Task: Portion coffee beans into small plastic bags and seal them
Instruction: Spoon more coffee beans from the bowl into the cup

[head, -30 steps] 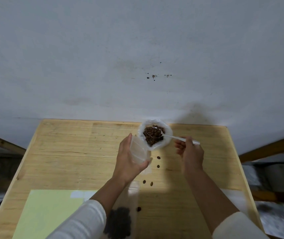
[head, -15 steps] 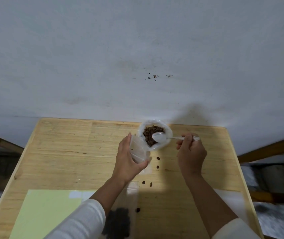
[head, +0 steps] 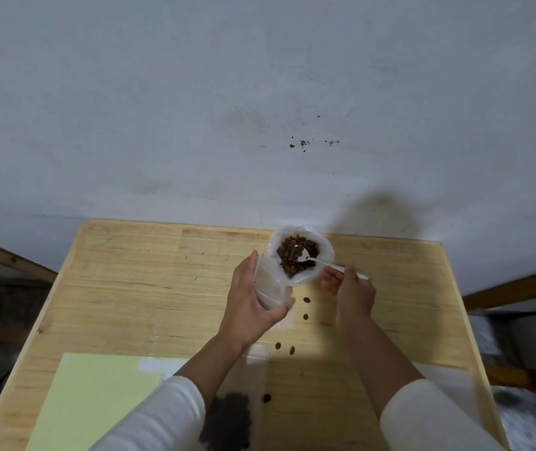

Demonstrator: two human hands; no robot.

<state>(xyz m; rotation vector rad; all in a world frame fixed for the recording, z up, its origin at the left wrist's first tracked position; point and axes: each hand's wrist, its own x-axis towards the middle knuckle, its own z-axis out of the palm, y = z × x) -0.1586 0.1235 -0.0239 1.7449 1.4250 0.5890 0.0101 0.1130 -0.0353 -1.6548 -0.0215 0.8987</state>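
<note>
The left hand [head: 248,307] has its grip clamped on a small clear bag [head: 269,286]; the right hand [head: 352,292] pinches a plastic spoon [head: 322,262] dipped into the coffee beans [head: 294,255] just beyond.

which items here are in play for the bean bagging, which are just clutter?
In play:
- left hand holding small empty bag
- right hand with plastic spoon in the big bean bag
- filled bag near the table's front edge

Lying about:
- green sheet
- loose beans on the table
</note>
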